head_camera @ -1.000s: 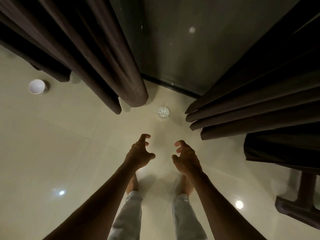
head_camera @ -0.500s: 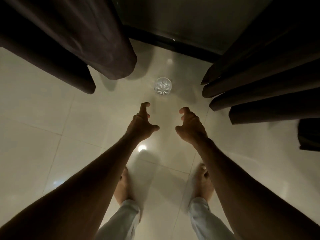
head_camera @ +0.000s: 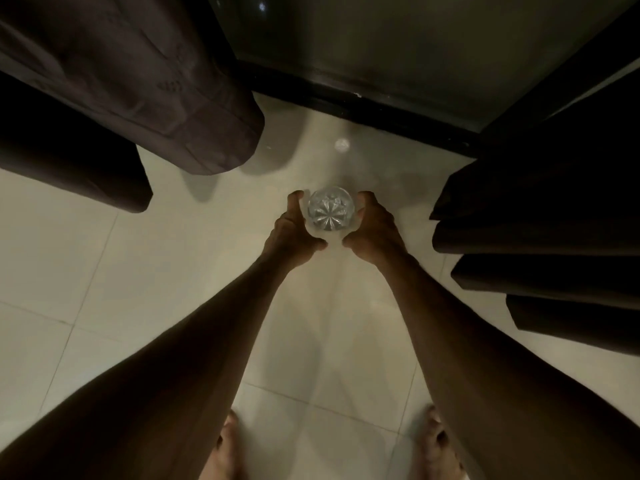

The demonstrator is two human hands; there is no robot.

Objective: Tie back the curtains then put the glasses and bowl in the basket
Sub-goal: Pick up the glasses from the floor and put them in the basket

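Observation:
A clear cut-glass tumbler (head_camera: pixel 330 211) stands upright on the pale tiled floor, seen from straight above. My left hand (head_camera: pixel 294 233) wraps its left side and my right hand (head_camera: pixel 374 230) wraps its right side, fingers curled around the wall. The dark brown left curtain (head_camera: pixel 138 84) hangs at the upper left, and the right curtain (head_camera: pixel 540 216) hangs in folds at the right. No bowl or basket is in view.
A dark glass door with a black bottom frame (head_camera: pixel 363 109) runs across the top. My bare feet (head_camera: pixel 225 448) stand at the bottom edge on the tiles. Open floor lies to the left.
I have bent lower and both hands have reached forward and closed around the glass, which earlier stood untouched ahead of my open fingers.

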